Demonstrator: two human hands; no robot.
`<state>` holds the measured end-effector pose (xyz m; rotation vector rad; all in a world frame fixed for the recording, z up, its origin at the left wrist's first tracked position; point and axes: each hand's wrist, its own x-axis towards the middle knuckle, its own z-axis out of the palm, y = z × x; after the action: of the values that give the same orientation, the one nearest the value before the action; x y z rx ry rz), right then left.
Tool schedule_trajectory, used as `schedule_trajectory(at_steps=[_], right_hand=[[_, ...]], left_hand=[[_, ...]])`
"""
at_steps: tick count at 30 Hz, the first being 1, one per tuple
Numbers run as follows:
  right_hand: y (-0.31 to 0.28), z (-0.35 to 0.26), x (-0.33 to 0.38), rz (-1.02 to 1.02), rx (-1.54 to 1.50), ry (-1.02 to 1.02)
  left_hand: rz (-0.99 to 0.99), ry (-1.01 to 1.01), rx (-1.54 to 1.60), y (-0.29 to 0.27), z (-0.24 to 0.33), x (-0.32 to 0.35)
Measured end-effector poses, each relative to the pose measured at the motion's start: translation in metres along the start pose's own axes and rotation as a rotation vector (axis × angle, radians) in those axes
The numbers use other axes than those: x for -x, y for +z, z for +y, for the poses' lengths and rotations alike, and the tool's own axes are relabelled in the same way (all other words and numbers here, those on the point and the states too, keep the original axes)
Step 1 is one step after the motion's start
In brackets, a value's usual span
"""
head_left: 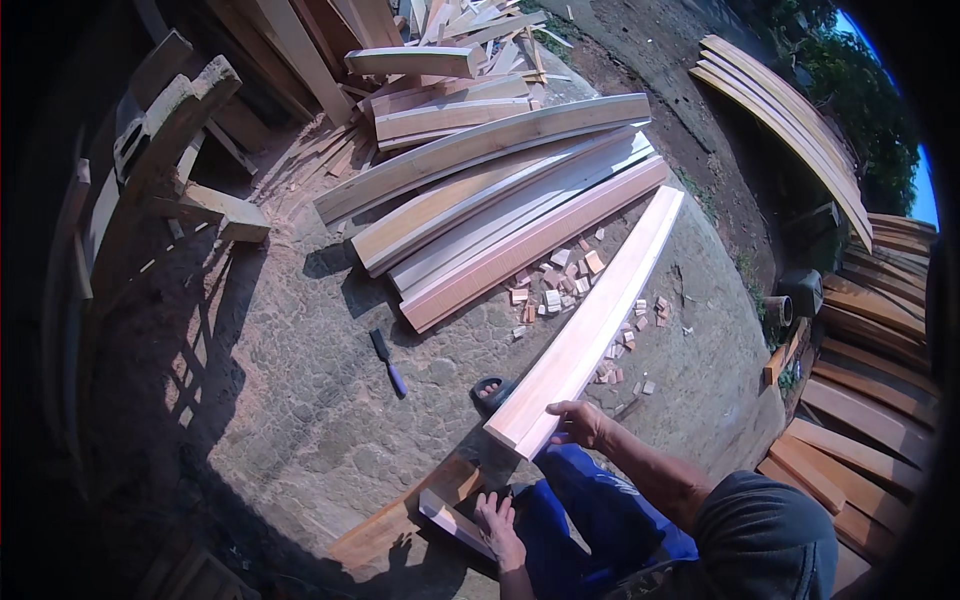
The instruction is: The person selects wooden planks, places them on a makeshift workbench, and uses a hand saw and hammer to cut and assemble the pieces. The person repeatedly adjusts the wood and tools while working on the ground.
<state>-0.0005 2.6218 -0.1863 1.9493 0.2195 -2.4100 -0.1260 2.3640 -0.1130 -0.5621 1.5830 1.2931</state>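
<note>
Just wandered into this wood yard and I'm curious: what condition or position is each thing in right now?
Long plank: lying flat, near end under the right hand.
Short board: on the ground, left hand resting on it.
Chisel: lying loose on the ground, untouched.
Stacked planks: laid side by side.
Small offcuts: scattered.
Sandal: worn, beside the plank.

An outdoor woodworking yard: stacked planks (520, 215) (offcuts (560, 285) strewn about) on dirt.

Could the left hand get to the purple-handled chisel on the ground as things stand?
Probably yes, with a long stretch: the left hand rests on a small wood piece, and only bare ground lies between it and the chisel.
</note>
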Motion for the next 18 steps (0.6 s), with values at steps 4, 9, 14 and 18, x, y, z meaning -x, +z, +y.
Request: schedule_trajectory(at_steps=[4, 9, 14, 18], right_hand=[[-0.007, 0.044, 0.096, -0.092, 0.01, 0.041], [0.027, 0.118, 0.176, -0.29, -0.012, 0.048], [0.024, 0.187, 0.263, -0.336, 0.001, 0.023], [0.013, 0.214, 0.344, -0.448, -0.026, 0.009]], left_hand=[[-0.225, -0.017, 0.202, 0.0, 0.045, 0.02], [-0.396, 0.294, 0.092, -0.045, 0.06, 0.098], [-0.254, 0.341, 0.044, -0.083, 0.058, 0.217], [-0.264, 0.324, 0.017, -0.091, 0.064, 0.311]])
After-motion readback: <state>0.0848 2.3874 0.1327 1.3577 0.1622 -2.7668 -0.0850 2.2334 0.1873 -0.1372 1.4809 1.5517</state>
